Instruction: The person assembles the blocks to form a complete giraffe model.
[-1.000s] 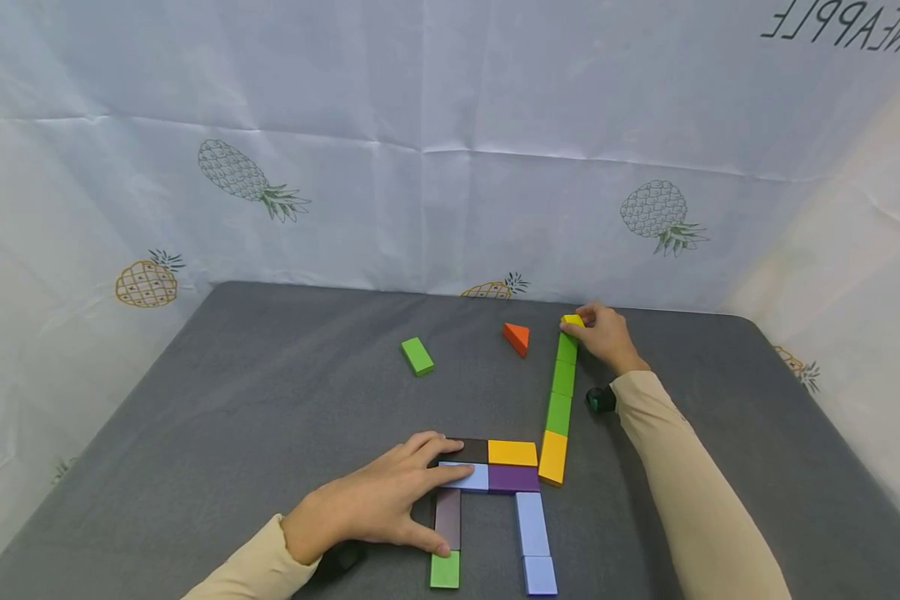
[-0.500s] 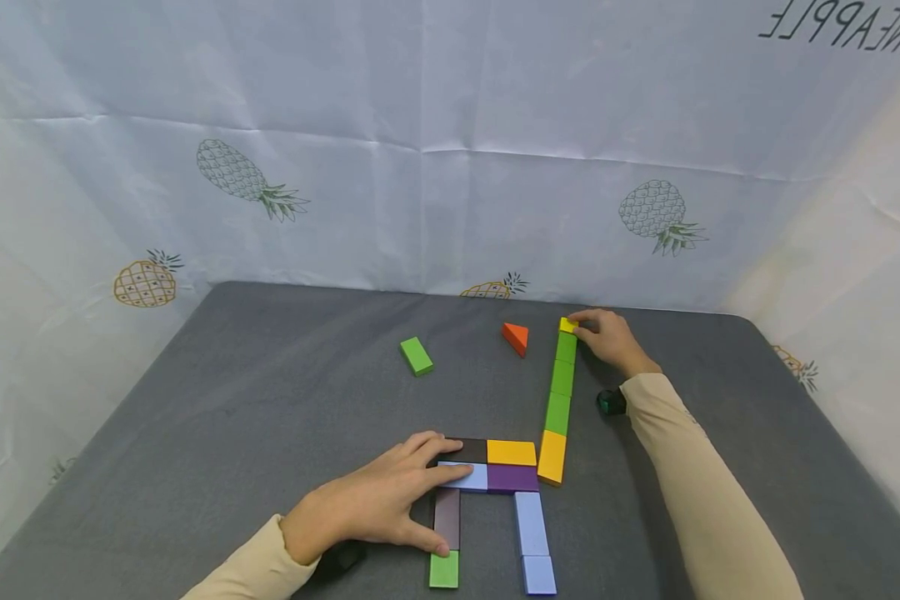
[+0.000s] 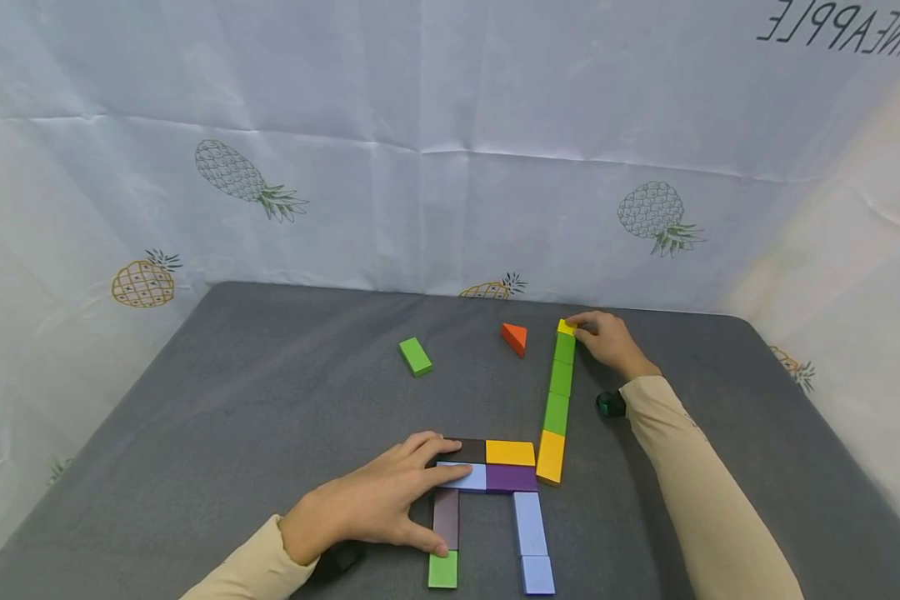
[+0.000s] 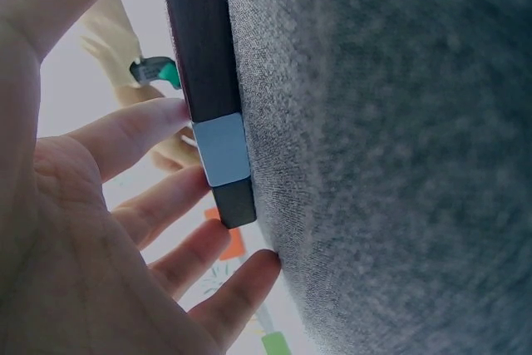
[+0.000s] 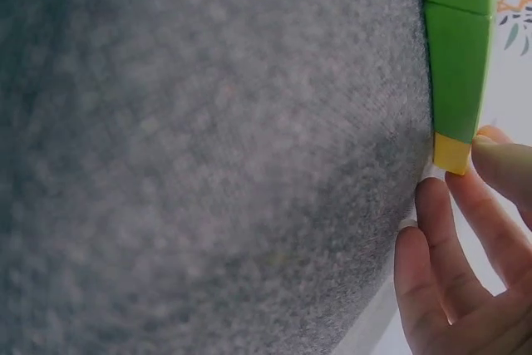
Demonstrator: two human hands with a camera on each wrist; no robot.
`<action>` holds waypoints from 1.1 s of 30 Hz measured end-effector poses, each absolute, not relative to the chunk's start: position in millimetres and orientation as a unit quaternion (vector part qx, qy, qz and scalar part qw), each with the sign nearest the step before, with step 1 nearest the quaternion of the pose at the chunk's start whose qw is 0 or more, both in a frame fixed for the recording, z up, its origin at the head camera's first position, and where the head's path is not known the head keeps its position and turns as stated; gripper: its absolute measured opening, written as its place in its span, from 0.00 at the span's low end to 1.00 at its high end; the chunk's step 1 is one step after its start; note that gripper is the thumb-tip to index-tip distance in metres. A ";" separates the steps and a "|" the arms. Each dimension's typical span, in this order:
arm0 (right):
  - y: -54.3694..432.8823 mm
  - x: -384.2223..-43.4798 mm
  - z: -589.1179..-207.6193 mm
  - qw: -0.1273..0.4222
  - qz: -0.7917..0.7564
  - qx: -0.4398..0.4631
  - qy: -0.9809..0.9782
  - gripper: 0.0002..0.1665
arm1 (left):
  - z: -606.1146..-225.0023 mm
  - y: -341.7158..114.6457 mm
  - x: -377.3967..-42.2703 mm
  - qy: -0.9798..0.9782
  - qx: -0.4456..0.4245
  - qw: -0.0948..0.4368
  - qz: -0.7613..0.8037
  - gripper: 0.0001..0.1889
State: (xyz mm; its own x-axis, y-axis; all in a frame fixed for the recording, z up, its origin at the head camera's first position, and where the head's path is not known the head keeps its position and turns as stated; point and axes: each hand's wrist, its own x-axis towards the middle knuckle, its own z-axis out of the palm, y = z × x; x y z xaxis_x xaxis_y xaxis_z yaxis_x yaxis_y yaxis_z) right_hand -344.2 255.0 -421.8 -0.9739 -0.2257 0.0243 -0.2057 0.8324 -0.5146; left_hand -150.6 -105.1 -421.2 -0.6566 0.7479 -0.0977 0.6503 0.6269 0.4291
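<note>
At the far end of a long block row, my right hand (image 3: pixel 607 340) has its thumb and forefinger on a small yellow block (image 3: pixel 566 327), pinching it. In the right wrist view this yellow block (image 5: pixel 450 154) butts against a green block (image 5: pixel 457 76). Spread fingers of my left hand (image 3: pixel 386 496) rest on a frame of blocks nearer the front. They touch a black block (image 3: pixel 467 451) and a light blue block (image 3: pixel 461 477), while the thumb lies where a grey-brown block (image 3: pixel 446 518) meets a green block (image 3: pixel 442 570).
An orange-yellow block (image 3: pixel 550 457) ends the row, close to a yellow block (image 3: pixel 510 452) and a purple block (image 3: pixel 512 478). Light blue blocks (image 3: pixel 530 525) form the frame's right side. A loose green block (image 3: pixel 416 357) and an orange triangle (image 3: pixel 514 339) lie farther back on the grey table (image 3: pixel 270 400).
My right hand has shifted slightly to the right, with its thumb now at the right side of the yellow block, which shows more fully. The left hand stays put.
</note>
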 end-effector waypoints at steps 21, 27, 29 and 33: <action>251.7 -339.6 -419.1 0.029 -0.248 -0.199 0.948 0.20 | -421.9 -105.5 -150.8 0.891 0.393 0.134 0.183 0.44; 250.8 -338.4 -417.6 0.027 -0.252 -0.201 0.946 0.20 | -421.9 -105.7 -150.6 0.891 0.394 0.130 0.182 0.44; 251.2 -339.2 -417.8 0.025 -0.252 -0.205 0.945 0.19 | -421.8 -105.7 -150.4 0.891 0.395 0.128 0.182 0.44; 251.9 -341.4 -418.3 0.015 -0.255 -0.209 0.944 0.20 | -421.5 -105.6 -149.9 0.891 0.397 0.124 0.181 0.44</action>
